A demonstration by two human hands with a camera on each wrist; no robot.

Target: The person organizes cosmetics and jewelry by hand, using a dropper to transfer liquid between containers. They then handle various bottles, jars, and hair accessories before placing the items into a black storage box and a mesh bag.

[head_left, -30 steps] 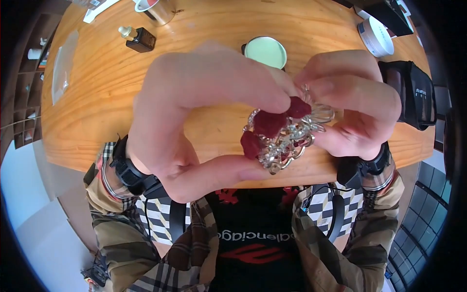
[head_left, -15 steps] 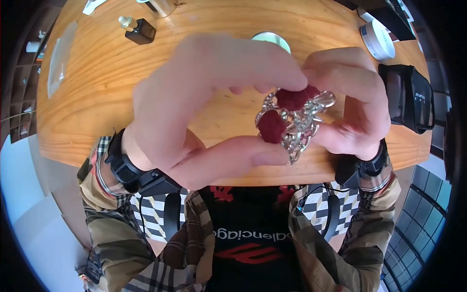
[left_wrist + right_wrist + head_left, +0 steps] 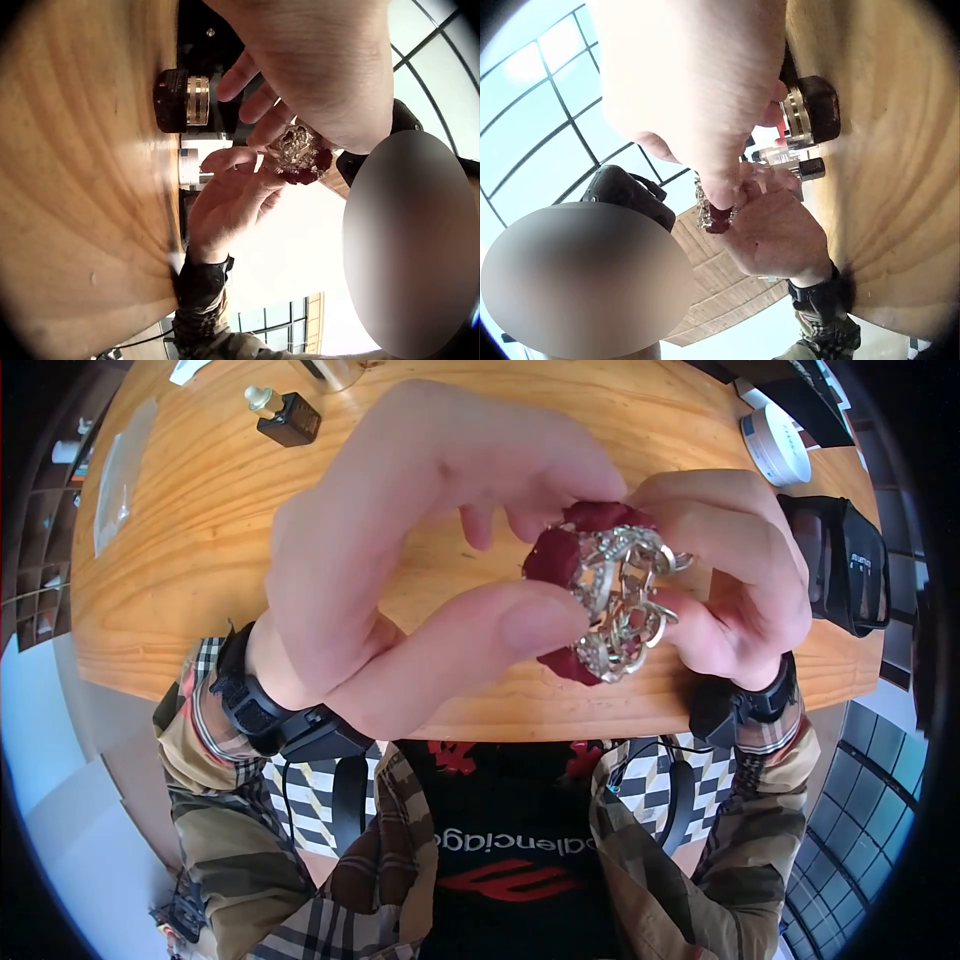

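Note:
A silver metal piece with dark red parts (image 3: 553, 557), made of chain-like links and clear stones, is held above the wooden table (image 3: 200, 560) between both hands. The left hand (image 3: 340, 560) pinches its left side, thumb low and index finger on top. On its right side the right hand (image 3: 740, 560) grips it with thumb and curled fingers. In the left wrist view the metal piece (image 3: 296, 148) shows its gold-toned links, partly hidden by the fingers. The right wrist view shows the piece (image 3: 718, 217) below the right hand's fingertip.
A dark dropper bottle (image 3: 289, 420) and a clear plastic sheet (image 3: 122, 490) are at the table's left. A metal cup (image 3: 335, 372) stands at the back. At the right are a white round tub (image 3: 776, 444) and a black pouch (image 3: 845, 565).
Between the hands, the piece has turned, showing more of its open links and less of its red front. It has shifted up and slightly right. The left hand's index finger arches higher.

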